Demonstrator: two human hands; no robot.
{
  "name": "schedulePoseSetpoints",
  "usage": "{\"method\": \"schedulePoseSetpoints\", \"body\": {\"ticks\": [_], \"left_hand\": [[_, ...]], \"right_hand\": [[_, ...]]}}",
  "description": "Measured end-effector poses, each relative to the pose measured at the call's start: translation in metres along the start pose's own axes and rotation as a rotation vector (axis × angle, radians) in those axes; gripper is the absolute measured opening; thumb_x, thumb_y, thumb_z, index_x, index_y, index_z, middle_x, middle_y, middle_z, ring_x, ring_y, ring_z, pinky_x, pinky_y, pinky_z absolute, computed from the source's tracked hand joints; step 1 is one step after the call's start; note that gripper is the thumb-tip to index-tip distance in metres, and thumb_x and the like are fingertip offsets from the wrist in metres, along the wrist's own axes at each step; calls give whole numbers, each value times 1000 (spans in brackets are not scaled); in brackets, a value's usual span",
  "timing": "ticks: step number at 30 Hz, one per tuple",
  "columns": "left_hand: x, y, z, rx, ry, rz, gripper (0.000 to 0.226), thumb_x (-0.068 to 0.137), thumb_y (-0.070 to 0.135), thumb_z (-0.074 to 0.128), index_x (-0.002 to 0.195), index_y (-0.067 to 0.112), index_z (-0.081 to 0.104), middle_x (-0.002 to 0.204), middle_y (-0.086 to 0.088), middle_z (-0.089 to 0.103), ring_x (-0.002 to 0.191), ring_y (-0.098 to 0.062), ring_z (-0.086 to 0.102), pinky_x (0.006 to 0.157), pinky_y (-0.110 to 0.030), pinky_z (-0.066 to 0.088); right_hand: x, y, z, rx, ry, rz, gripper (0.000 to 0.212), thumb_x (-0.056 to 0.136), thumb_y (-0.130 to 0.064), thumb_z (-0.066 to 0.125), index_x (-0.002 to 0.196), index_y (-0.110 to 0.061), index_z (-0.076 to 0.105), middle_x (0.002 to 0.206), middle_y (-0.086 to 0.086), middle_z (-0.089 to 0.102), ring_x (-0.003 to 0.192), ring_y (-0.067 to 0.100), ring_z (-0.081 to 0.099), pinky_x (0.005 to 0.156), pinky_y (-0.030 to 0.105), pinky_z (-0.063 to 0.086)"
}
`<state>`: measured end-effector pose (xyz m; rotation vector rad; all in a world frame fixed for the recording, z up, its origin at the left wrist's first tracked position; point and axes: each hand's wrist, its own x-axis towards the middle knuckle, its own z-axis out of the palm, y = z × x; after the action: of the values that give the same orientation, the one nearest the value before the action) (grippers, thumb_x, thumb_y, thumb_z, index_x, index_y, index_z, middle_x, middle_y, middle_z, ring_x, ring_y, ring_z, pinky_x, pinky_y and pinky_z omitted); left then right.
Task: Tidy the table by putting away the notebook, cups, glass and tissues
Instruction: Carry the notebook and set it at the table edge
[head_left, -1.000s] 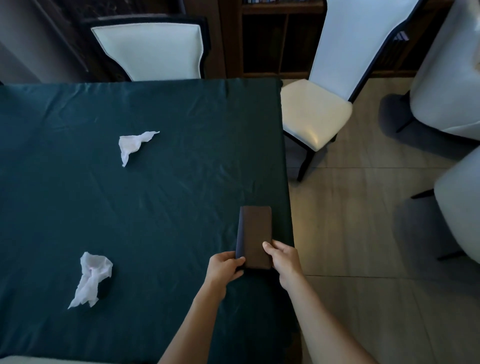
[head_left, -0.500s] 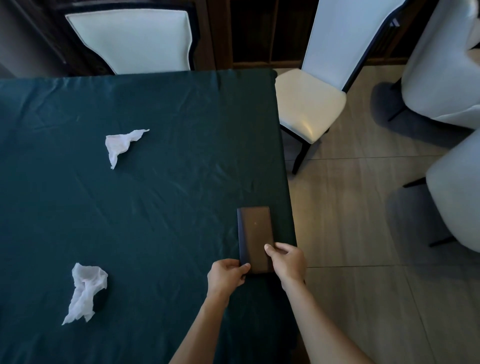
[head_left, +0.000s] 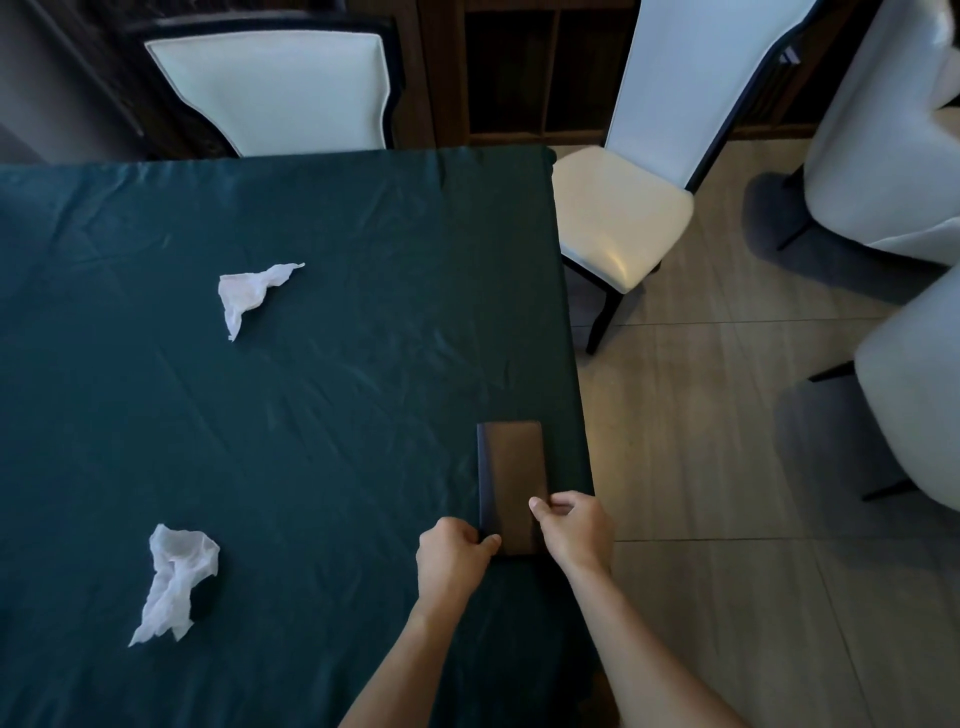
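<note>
A closed brown notebook (head_left: 511, 470) lies flat near the right edge of the dark green table (head_left: 322, 405). My left hand (head_left: 451, 553) pinches its near left corner, thumb on the cover. My right hand (head_left: 571, 525) grips its near right edge, fingers curled over it. One crumpled white tissue (head_left: 249, 293) lies on the far middle of the table. A second crumpled tissue (head_left: 174, 582) lies at the near left. No cups or glass are in view.
A white chair (head_left: 275, 93) stands tucked at the table's far side. Another white chair (head_left: 623, 218) stands at the right far corner on the tiled floor (head_left: 727, 571). Two more pale chairs (head_left: 909, 130) stand further right. A dark shelf unit is behind.
Both hands stay on the notebook's near end, which has barely shifted on the cloth. The view has dipped slightly and the tissues lie as before.
</note>
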<state>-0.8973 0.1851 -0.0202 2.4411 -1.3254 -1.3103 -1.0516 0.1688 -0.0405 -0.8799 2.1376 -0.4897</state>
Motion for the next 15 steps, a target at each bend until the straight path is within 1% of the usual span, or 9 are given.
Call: {"method": "schedulePoseSetpoints", "body": {"ticks": [2,4,6,7,8,9,10,12,15], "left_hand": [[0,0,-1,47,-13,25,38,86,39,77,72,6,64,67,-2,62,60,-19,55,57,-28,49],[-3,0,-3,123,-31,68,35,88,40,74,94,5,70,81,-1,67,72,-20,61,68,-32,53],[-6,0,-3,206,-29,174,39,91,35,72,122,12,64,111,-3,68,98,-24,66,83,-33,54],[-7,-1,-3,244,-31,250,49,93,31,70,137,15,57,131,-4,62,115,-25,64,92,-33,53],[-8,-1,-3,293,-36,333,60,95,26,68,150,17,46,149,-4,51,132,-25,56,101,-33,50],[-9,-2,-3,351,-38,418,68,97,21,66,158,18,36,163,-5,36,144,-26,44,110,-34,47],[-11,-1,-3,412,-35,499,73,98,17,63,162,18,28,170,-6,23,153,-27,33,116,-36,43],[-14,0,0,502,-36,625,78,98,12,60,165,20,20,175,-7,8,160,-28,16,121,-41,38],[-19,-3,6,575,-93,692,79,99,11,59,166,20,19,177,-5,4,163,-26,7,124,-42,33]], "right_hand": [[-3,-1,-1,-31,0,-23,29,90,-34,77,112,-15,75,107,3,77,90,14,65,79,29,55],[-8,-3,-1,-100,11,-96,36,92,-33,75,123,-16,69,118,3,72,102,17,66,82,26,51],[-12,-2,1,-203,48,-253,49,92,-28,75,137,-18,60,131,3,64,119,20,61,91,27,50],[-14,-1,2,-246,63,-347,54,90,-23,77,141,-17,58,136,3,61,124,21,58,96,28,49],[-16,1,4,-284,69,-434,56,89,-19,78,141,-17,59,138,3,60,126,22,56,99,28,49],[-18,2,5,-320,69,-503,55,87,-16,79,139,-16,61,138,3,60,127,21,56,100,28,49],[-20,4,5,-349,63,-549,53,87,-14,78,137,-16,63,138,3,61,127,21,56,102,28,49],[-24,10,7,-382,45,-588,46,89,-14,75,134,-15,66,137,2,63,127,20,56,104,29,49],[-35,21,9,-412,13,-599,38,94,-15,70,133,-13,69,139,1,64,130,19,56,105,28,48]]}}
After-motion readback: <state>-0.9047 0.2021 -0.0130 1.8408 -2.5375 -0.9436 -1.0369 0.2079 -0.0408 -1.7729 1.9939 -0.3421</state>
